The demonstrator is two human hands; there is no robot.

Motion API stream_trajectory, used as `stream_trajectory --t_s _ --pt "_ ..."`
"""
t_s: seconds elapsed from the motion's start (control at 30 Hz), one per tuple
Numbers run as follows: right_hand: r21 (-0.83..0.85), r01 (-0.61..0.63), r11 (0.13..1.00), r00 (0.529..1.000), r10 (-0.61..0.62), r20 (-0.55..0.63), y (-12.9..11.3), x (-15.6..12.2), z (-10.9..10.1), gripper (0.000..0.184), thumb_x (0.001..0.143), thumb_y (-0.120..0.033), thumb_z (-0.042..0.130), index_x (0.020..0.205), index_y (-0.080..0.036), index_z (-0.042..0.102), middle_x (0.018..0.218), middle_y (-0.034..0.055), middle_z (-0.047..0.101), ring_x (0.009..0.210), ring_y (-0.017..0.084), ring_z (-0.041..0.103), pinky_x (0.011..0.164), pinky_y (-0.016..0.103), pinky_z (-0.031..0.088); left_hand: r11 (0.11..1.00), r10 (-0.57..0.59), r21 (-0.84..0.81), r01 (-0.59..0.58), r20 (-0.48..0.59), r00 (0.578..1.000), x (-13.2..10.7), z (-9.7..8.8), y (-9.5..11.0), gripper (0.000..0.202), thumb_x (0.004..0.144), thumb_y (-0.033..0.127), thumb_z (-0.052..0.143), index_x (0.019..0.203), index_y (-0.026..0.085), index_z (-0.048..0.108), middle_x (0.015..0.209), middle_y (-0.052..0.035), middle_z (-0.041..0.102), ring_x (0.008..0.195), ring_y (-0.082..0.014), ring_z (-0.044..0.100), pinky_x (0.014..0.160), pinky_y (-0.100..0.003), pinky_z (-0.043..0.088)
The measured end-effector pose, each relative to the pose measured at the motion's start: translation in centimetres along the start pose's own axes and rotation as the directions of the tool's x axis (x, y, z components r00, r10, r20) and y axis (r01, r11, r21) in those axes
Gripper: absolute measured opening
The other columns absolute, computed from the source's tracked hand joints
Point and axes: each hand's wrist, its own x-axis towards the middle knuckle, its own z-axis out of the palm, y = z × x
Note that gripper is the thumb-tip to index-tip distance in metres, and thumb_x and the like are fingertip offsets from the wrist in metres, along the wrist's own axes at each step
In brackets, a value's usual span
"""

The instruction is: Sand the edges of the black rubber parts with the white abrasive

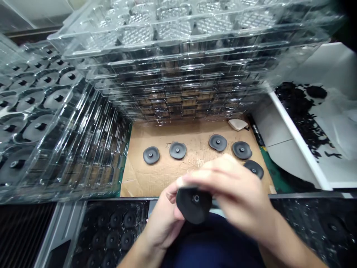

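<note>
A round black disc (192,208) with a small raised post at its middle is tilted up in front of me. My left hand (164,219) grips its left edge, with the fingers partly behind it. Over the top rim, the fingers of my right hand (240,190) are curled together against the disc; its thumb is hidden and the hand is a little blurred. Similar discs lie on the cardboard (158,178) beyond my hands: one disc (151,155) and another (177,150) at left, and several at right, including a disc (218,142) near the back.
Tall stacks of clear plastic trays stand behind (178,67) and at left (69,123), the left one loaded with discs. A white bin (298,137) at right holds black scraps. Near it lie a black marker-like stick (256,130) and a small whitish piece (237,124).
</note>
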Motion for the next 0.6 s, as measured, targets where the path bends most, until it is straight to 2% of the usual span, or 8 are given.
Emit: stream_trajectory --t_s 0.07,0.17,0.23,0.37,0.43,0.53,0.57,0.6 --pt "-0.005 -0.199 0.980 0.979 0.199 -0.042 1.7 -0.9 -0.5 0.024 0.091 -0.013 0.046 0.104 -0.023 0.065 0.092 -0.0005 0.069 0.083 0.012 0.061 0.073 0.025 0.044 0.992 0.007 -0.123 -0.002 0.036 0.999 0.0 -0.3 0.1 0.061 0.042 0.041 0.086 0.098 0.025 0.071 0.101 -0.0023 0.071 0.087 -0.0215 0.068 0.082 -0.028 0.052" --pt "0.025 -0.412 0.911 0.909 0.413 -0.057 4.4 -3.4 0.6 0.021 0.089 -0.021 0.052 0.104 -0.027 0.066 0.096 -0.0012 0.070 0.085 0.013 0.063 0.071 0.023 0.047 0.966 0.011 -0.257 -0.006 0.017 1.000 -0.1 -0.9 0.0 0.056 0.047 0.034 0.086 0.100 0.029 0.070 0.113 -0.0008 0.069 0.093 -0.0187 0.067 0.082 -0.022 0.051" --pt "0.022 -0.473 0.881 0.880 0.474 -0.032 6.0 -5.4 2.4 0.021 0.089 -0.024 0.052 0.103 -0.025 0.068 0.094 0.0015 0.071 0.084 0.016 0.065 0.069 0.025 0.050 0.958 0.012 -0.286 -0.012 -0.003 1.000 -0.2 -1.2 -0.2 0.055 0.050 0.031 0.085 0.103 0.027 0.069 0.112 -0.0028 0.069 0.097 -0.0190 0.066 0.081 -0.021 0.051" --pt "-0.003 -0.481 0.877 0.877 0.481 0.001 7.7 -7.5 5.1 0.021 0.086 -0.024 0.053 0.095 -0.021 0.072 0.080 0.0033 0.072 0.073 0.018 0.066 0.065 0.029 0.052 0.956 -0.022 -0.294 0.006 -0.050 0.999 -0.3 -1.2 -0.1 0.064 0.054 0.025 0.083 0.114 0.025 0.063 0.114 -0.0059 0.068 0.099 -0.0198 0.064 0.083 -0.023 0.051" --pt "-0.004 -0.495 0.869 0.868 0.495 -0.030 7.0 -6.9 4.5 0.022 0.087 -0.024 0.052 0.099 -0.020 0.070 0.082 0.0038 0.071 0.067 0.016 0.064 0.061 0.028 0.052 0.962 -0.066 -0.270 0.045 -0.070 0.995 -0.3 -0.7 0.0 0.064 0.057 0.023 0.082 0.117 0.025 0.060 0.115 -0.0053 0.067 0.096 -0.0186 0.065 0.081 -0.023 0.052" --pt "-0.009 -0.492 0.871 0.854 0.480 -0.200 3.8 -4.4 2.5 0.028 0.089 -0.025 0.051 0.114 -0.021 0.063 0.091 0.0035 0.070 0.059 0.013 0.060 0.052 0.025 0.049 0.965 -0.075 -0.257 0.056 -0.065 0.995 -0.1 -0.1 0.0 0.055 0.064 0.022 0.078 0.115 0.026 0.061 0.112 -0.0040 0.068 0.090 -0.0150 0.066 0.080 -0.022 0.052" --pt "-0.026 -0.443 0.896 0.861 0.418 -0.291 2.4 -3.4 1.9 0.028 0.089 -0.024 0.053 0.115 -0.022 0.062 0.093 0.0029 0.070 0.062 0.013 0.061 0.052 0.024 0.048 0.963 -0.058 -0.266 0.040 -0.059 0.997 0.0 0.0 -0.1 0.050 0.065 0.023 0.077 0.113 0.026 0.062 0.110 -0.0031 0.069 0.089 -0.0139 0.066 0.080 -0.021 0.052" --pt "-0.056 -0.340 0.939 0.894 0.304 -0.330 1.1 -2.6 1.4 0.028 0.088 -0.020 0.053 0.115 -0.020 0.061 0.099 0.0039 0.070 0.072 0.014 0.063 0.059 0.025 0.050 0.961 -0.041 -0.276 0.024 -0.058 0.997 0.0 0.0 -0.2 0.046 0.067 0.024 0.076 0.111 0.026 0.063 0.109 -0.0026 0.069 0.090 -0.0132 0.066 0.081 -0.021 0.052"
